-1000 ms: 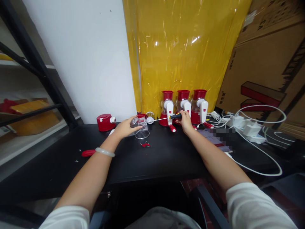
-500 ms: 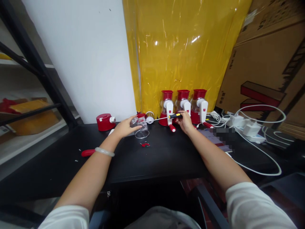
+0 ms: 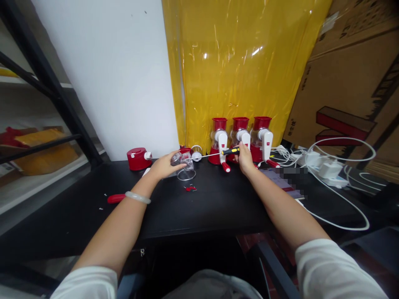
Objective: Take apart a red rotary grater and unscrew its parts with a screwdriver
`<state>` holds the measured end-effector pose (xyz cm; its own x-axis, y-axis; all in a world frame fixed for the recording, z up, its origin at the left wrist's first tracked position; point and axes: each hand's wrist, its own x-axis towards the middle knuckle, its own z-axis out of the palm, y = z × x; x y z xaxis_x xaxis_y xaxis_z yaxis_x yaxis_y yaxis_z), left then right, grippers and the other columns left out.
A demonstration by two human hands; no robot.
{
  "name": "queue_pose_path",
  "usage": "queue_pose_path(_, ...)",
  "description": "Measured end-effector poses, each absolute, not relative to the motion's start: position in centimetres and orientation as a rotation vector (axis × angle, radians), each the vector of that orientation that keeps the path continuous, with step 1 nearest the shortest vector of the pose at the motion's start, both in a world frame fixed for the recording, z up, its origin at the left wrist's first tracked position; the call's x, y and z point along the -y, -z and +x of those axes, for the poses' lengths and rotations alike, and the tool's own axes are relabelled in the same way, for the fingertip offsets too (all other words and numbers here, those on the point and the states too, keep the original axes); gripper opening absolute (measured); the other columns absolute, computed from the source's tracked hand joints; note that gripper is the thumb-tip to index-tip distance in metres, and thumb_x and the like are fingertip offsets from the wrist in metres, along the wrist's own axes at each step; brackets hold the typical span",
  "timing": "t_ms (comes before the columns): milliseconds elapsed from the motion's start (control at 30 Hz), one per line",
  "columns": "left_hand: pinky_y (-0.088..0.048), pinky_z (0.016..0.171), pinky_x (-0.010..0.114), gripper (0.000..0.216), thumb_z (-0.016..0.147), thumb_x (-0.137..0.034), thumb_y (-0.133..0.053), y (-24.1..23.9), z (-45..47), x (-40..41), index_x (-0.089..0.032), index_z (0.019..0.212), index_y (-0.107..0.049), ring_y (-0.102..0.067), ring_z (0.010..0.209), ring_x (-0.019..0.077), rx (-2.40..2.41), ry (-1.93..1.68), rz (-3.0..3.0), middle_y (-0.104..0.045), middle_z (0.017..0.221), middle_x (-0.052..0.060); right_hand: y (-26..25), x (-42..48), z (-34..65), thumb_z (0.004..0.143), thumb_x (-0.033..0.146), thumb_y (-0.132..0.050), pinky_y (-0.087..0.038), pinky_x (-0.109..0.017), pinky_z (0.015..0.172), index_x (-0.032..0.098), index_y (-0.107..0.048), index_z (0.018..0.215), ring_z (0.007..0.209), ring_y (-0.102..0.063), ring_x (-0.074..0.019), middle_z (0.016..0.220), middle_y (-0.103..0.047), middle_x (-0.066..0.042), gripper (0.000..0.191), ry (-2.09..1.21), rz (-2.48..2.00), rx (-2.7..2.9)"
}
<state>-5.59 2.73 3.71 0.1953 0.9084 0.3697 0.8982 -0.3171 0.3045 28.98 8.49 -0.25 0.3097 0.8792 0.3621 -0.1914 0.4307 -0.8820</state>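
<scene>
My left hand (image 3: 167, 165) is closed around a clear plastic grater housing (image 3: 188, 162), which lies tilted on the black table. In my right hand (image 3: 245, 158) is a screwdriver (image 3: 230, 152) with a black and yellow handle, held level. Its long shaft points left, and the tip meets the clear housing; the exact contact point is too small to make out. Just in front of the housing are small red pieces and screws (image 3: 190, 189). A drum grater blade (image 3: 196, 153) with a white rim stands behind the shaft.
Three red and white rotary graters (image 3: 220, 141) stand at the back right. A red grater base (image 3: 137, 159) sits at the left, and a red handle (image 3: 116, 198) lies by my left forearm. White cables and chargers (image 3: 330, 169) spread on the right, near a large cardboard box (image 3: 343, 91).
The fingers of my right hand have shifted on the screwdriver handle. My left hand and the clear housing stay in place; the whole view has shifted slightly.
</scene>
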Motion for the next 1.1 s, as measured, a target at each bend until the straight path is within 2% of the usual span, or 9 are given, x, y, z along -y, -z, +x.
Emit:
queue_pose_path(67, -0.051, 0.093, 0.043, 0.086, 0.078, -0.074, -0.06, -3.7, -5.57, -2.75, -0.027, 0.149, -0.047, -0.067, 0.112, 0.0342, -1.824, -0.766, 2.416, -0.07, 0.126, 0.011, 0.21, -8.49, 28.98, 0.082, 0.057, -0.064, -0.037, -0.022, 0.038, 0.025, -0.055, 0.076, 0.034, -0.038, -0.0095, 0.04, -0.039, 0.009, 0.034, -0.827, -0.856, 1.004)
queue_pose_path(200, -0.05, 0.095, 0.042, 0.086, 0.079, -0.073, -0.06, -3.72, -5.52, -2.76, -0.027, 0.15, -0.047, -0.065, 0.115, 0.0347, -1.811, -0.776, 2.429, -0.069, 0.129, 0.012, -0.25, -8.33, 28.69, 0.079, 0.036, -0.061, -0.037, -0.021, 0.039, 0.023, -0.057, 0.08, 0.04, -0.045, -0.0095, 0.05, -0.05, 0.007, 0.013, -0.948, -0.843, 0.877)
queue_pose_path(300, -0.05, 0.095, 0.043, 0.085, 0.079, -0.071, -0.061, -3.74, -5.53, -2.75, -0.026, 0.15, -0.047, -0.065, 0.116, 0.0351, -1.804, -0.777, 2.428, -0.069, 0.13, 0.012, -0.44, -8.2, 28.63, 0.074, 0.031, -0.058, -0.041, -0.021, 0.043, 0.023, -0.057, 0.08, 0.046, -0.051, -0.0099, 0.06, -0.057, 0.004, 0.01, -1.05, -0.753, 0.813)
queue_pose_path(567, -0.048, 0.098, 0.042, 0.084, 0.079, -0.071, -0.062, -3.6, -5.69, -2.89, -0.026, 0.149, -0.048, -0.065, 0.117, 0.0328, -1.77, -0.799, 2.43, -0.068, 0.131, 0.011, -0.21, -8.1, 29.15, 0.075, 0.031, -0.055, -0.046, -0.024, 0.05, 0.023, -0.059, 0.077, 0.054, -0.057, -0.0129, 0.065, -0.062, 0.002, 0.01, -1.14, -0.646, 0.804)
queue_pose_path(700, -0.05, 0.094, 0.041, 0.084, 0.079, -0.07, -0.063, -3.57, -5.68, -2.92, -0.026, 0.149, -0.048, -0.066, 0.113, 0.0325, -1.783, -0.808, 2.408, -0.071, 0.125, 0.011, -0.1, -8.46, 29.07, 0.085, 0.052, -0.054, -0.045, -0.024, 0.046, 0.023, -0.057, 0.077, 0.049, -0.056, -0.0123, 0.063, -0.062, 0.001, 0.03, -1.09, -0.701, 0.837)
queue_pose_path(767, -0.05, 0.092, 0.041, 0.083, 0.079, -0.069, -0.063, -3.59, -5.69, -2.91, -0.026, 0.149, -0.049, -0.067, 0.111, 0.0324, -1.789, -0.804, 2.404, -0.072, 0.123, 0.011, 0.06, -8.67, 29.04, 0.086, 0.065, -0.052, -0.043, -0.023, 0.042, 0.023, -0.056, 0.076, 0.045, -0.053, -0.0118, 0.057, -0.059, 0.001, 0.044, -1.027, -0.757, 0.872)
queue_pose_path(833, -0.05, 0.092, 0.041, 0.083, 0.079, -0.069, -0.063, -3.61, -5.71, -2.92, -0.026, 0.149, -0.049, -0.067, 0.11, 0.0325, -1.791, -0.797, 2.411, -0.072, 0.122, 0.011, 0.24, -8.81, 29.04, 0.085, 0.07, -0.052, -0.04, -0.022, 0.039, 0.023, -0.056, 0.076, 0.039, -0.047, -0.0107, 0.049, -0.053, 0.003, 0.048, -0.943, -0.805, 0.924)
queue_pose_path(967, -0.05, 0.092, 0.041, 0.082, 0.08, -0.067, -0.063, -3.6, -5.78, -2.96, -0.026, 0.149, -0.048, -0.067, 0.109, 0.0329, -1.792, -0.793, 2.427, -0.072, 0.122, 0.011, 0.41, -8.87, 29.11, 0.085, 0.057, -0.061, -0.041, -0.021, 0.038, 0.023, -0.055, 0.076, 0.034, -0.036, -0.008, 0.041, -0.041, 0.009, 0.035, -0.847, -0.876, 0.979)
queue_pose_path(1100, -0.051, 0.091, 0.041, 0.082, 0.079, -0.068, -0.063, -3.53, -5.82, -3.07, -0.027, 0.149, -0.048, -0.068, 0.109, 0.0327, -1.791, -0.794, 2.427, -0.071, 0.123, 0.011, 0.35, -9.0, 29.16, 0.083, 0.042, -0.06, -0.04, -0.021, 0.038, 0.023, -0.056, 0.076, 0.035, -0.039, -0.0087, 0.043, -0.045, 0.008, 0.021, -0.858, -0.876, 0.943)
